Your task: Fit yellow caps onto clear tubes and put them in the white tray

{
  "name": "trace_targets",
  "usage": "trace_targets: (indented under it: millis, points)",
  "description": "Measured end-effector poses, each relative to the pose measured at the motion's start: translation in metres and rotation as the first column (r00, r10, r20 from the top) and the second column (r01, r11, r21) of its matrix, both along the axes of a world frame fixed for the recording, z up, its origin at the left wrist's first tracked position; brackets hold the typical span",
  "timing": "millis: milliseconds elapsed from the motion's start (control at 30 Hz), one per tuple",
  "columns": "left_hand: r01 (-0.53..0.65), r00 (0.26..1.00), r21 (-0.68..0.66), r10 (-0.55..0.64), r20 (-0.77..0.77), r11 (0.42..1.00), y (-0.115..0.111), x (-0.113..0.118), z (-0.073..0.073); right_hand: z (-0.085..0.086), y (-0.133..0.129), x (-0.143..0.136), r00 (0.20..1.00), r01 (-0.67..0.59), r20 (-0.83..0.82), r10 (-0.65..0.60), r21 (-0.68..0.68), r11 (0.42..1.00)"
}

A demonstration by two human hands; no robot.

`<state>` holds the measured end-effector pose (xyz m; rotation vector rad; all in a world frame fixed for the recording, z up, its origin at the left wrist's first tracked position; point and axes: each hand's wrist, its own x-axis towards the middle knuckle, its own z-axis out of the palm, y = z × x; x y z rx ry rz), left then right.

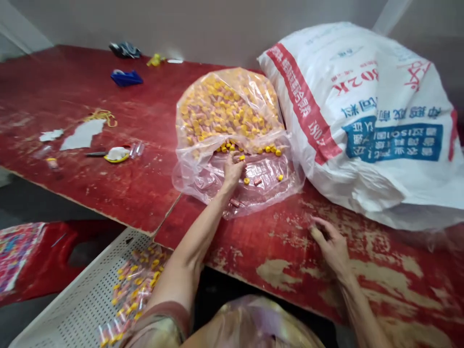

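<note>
My left hand point(235, 170) reaches into the mouth of a clear plastic bag point(203, 181), its fingers closed on a small yellow-capped piece point(242, 158). Behind it the bag bulges with a heap of similar yellow and pink pieces point(228, 106). A few loose ones, such as a yellow-ended piece point(280, 178) and a pink piece point(257, 181), lie on the plastic near the fingers. Over the worn tabletop, my right hand point(332, 244) has thumb and forefinger brought together in a pinch; anything between them is too small or clear to tell.
A large white printed sack point(384, 121) stands at the right of the red table point(145, 193). Scissors point(118, 154), paper point(82, 135) and a blue tape dispenser point(126, 78) lie at left. Below the edge sits a white perforated basket point(76, 295) holding clear yellow-capped tubes point(136, 285).
</note>
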<state>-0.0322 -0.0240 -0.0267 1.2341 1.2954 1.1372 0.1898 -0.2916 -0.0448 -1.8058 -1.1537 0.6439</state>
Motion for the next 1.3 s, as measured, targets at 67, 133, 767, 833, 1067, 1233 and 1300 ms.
trace_targets:
  millis: [67,133,767,833,1067,1233,1300]
  points:
    - [0.135,0.954,-0.107,-0.100,0.281,0.985,-0.049,0.001,0.003,0.003,0.007,-0.009,0.996,-0.092,0.006,0.091,0.044,0.995]
    - [0.248,0.878,-0.185,-0.140,0.457,0.951,-0.099,0.005,0.006,0.009,0.011,-0.018,0.986,-0.165,0.037,0.163,0.063,0.984]
    - [0.098,0.670,-0.381,0.221,0.708,0.919,-0.229,0.043,0.001,0.014,-0.003,-0.073,0.930,0.012,-0.362,0.062,0.198,0.980]
    - [0.088,0.736,-0.358,0.182,0.652,0.929,-0.235,0.042,-0.005,0.010,-0.004,-0.073,0.956,-0.047,-0.279,0.092,0.163,0.985]
    - [0.189,0.906,-0.335,-0.032,0.421,0.923,-0.229,0.018,-0.003,0.005,-0.007,-0.070,0.899,-0.275,-0.340,0.278,0.056,0.960]
    - [0.317,0.859,-0.477,-0.035,0.510,0.820,-0.213,0.011,0.009,0.015,-0.020,-0.093,0.820,-0.531,-0.083,0.567,0.263,0.806]
    - [0.443,0.835,-0.508,-0.134,0.534,0.739,-0.212,0.011,0.008,0.014,-0.026,-0.100,0.800,-0.572,0.006,0.600,0.309,0.760]
